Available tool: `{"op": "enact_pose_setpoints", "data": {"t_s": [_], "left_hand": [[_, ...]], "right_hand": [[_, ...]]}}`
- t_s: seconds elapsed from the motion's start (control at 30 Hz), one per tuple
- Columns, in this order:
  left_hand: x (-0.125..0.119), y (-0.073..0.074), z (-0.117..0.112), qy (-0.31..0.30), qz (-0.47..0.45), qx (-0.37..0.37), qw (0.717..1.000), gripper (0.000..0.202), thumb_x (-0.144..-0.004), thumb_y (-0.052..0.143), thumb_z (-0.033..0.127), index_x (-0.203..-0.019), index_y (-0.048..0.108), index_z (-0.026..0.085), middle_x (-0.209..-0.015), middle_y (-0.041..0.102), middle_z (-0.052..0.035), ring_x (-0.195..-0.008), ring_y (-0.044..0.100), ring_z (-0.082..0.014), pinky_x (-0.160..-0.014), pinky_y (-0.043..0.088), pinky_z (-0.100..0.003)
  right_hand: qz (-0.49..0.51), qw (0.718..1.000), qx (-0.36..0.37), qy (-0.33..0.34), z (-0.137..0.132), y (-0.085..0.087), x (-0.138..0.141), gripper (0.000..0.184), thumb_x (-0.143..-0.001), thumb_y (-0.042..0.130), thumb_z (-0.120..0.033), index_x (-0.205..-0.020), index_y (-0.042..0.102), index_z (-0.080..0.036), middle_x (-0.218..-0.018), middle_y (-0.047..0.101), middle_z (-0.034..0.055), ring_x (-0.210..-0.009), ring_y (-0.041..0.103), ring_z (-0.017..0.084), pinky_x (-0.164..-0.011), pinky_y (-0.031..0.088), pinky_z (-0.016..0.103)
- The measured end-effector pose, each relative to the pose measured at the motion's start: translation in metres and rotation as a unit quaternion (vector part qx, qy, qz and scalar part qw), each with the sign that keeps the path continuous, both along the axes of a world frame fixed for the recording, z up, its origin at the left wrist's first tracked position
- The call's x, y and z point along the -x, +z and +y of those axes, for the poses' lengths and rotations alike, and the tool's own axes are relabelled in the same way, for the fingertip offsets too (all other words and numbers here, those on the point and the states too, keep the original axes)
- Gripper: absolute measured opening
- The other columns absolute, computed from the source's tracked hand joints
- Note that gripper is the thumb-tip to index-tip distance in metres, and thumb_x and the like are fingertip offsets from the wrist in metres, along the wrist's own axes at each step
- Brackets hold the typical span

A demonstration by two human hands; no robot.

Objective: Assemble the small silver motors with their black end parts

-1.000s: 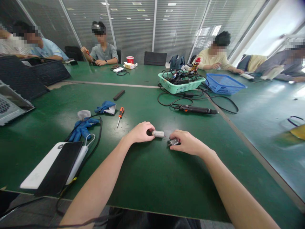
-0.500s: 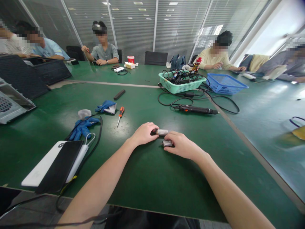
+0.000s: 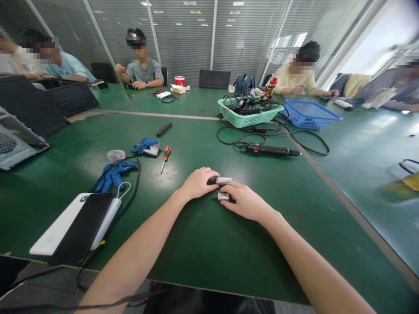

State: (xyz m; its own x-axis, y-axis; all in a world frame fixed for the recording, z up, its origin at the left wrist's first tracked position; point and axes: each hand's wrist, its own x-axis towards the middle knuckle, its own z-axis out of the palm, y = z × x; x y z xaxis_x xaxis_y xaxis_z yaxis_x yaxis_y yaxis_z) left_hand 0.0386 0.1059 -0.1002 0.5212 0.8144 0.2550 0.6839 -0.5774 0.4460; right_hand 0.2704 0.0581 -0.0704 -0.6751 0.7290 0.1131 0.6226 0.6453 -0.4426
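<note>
Beyond hands point(image 3: 197, 183) point(image 3: 245, 200) holding cylinders point(image 3: 224, 180) point(image 3: 223, 196), green basket point(image 3: 244, 121) of cables point(image 3: 233, 104)

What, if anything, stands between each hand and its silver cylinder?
Nothing visible: the left hand holds the farther cylinder by its dark end, and the right hand holds the nearer cylinder. The orange-handled screwdriver lies apart, off to the left.

Table point(image 3: 183, 244): top green and glossy, pale seams point(image 3: 153, 115) across it. Left edge: perforated metal casing point(image 3: 18, 150). Left side: white slab point(image 3: 54, 231) adjoining black slab point(image 3: 81, 229); 2 blue gloves point(image 3: 113, 176). Centre: 1 orange-handled screwdriver point(image 3: 166, 152), 1 dark bar point(image 3: 164, 129) beyond it; 2 metal cylinders point(image 3: 223, 196), contact with the top unconfirmed. Right of centre: 1 black power driver point(image 3: 271, 150); loaded green basket point(image 3: 245, 120), just beside blue basket point(image 3: 310, 117).
</note>
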Motion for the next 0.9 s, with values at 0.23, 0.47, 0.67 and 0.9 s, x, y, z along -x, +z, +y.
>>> {"op": "enact_pose_setpoints", "data": {"t_s": [0.23, 0.47, 0.67, 0.9], "left_hand": [[0.0005, -0.0003, -0.0004, 0.001, -0.001, -0.001, 1.0, 0.035, -0.087, 0.07, 0.044, -0.116, 0.068, 0.024, -0.098, 0.066, -0.0042, -0.093, 0.062, -0.0219, -0.084, 0.049, -0.034], [0.0016, 0.0006, 0.0006, -0.006, 0.004, 0.001, 1.0, 0.035, -0.087, 0.069, 0.042, -0.117, 0.067, 0.023, -0.1, 0.067, -0.0046, -0.096, 0.062, -0.0224, -0.086, 0.049, -0.034], [0.0021, -0.002, 0.0019, -0.002, -0.001, 0.002, 1.0, 0.036, -0.087, 0.07, 0.041, -0.117, 0.067, 0.022, -0.099, 0.067, -0.0045, -0.094, 0.062, -0.0222, -0.085, 0.049, -0.035], [0.0023, -0.0028, 0.0023, -0.004, -0.009, 0.011, 1.0, 0.039, -0.085, 0.072, 0.04, -0.12, 0.066, 0.023, -0.098, 0.067, -0.0041, -0.095, 0.062, -0.0225, -0.086, 0.049, -0.035]], "right_hand": [[0.005, 1.0, 0.005, -0.008, 0.0014, -0.0005, -0.0011, 0.023, -0.089, 0.068, -0.027, -0.111, 0.065, -0.023, -0.115, 0.066, 0.007, -0.094, 0.064, 0.022, -0.082, 0.05, 0.035], [0.023, 1.0, 0.005, -0.017, 0.0008, 0.0007, -0.0002, 0.028, -0.089, 0.068, -0.024, -0.117, 0.064, -0.023, -0.121, 0.063, 0.0087, -0.099, 0.063, 0.022, -0.085, 0.051, 0.036], [0.03, 0.999, 0.009, -0.014, 0.0025, 0.0003, -0.0016, 0.03, -0.089, 0.068, -0.024, -0.118, 0.064, -0.023, -0.121, 0.063, 0.0093, -0.093, 0.063, 0.02, -0.081, 0.051, 0.035], [0.038, 0.999, 0.004, -0.018, 0.0043, -0.0023, -0.0037, 0.027, -0.089, 0.068, -0.022, -0.115, 0.064, -0.022, -0.113, 0.063, 0.0079, -0.088, 0.063, 0.018, -0.08, 0.05, 0.033]]}}
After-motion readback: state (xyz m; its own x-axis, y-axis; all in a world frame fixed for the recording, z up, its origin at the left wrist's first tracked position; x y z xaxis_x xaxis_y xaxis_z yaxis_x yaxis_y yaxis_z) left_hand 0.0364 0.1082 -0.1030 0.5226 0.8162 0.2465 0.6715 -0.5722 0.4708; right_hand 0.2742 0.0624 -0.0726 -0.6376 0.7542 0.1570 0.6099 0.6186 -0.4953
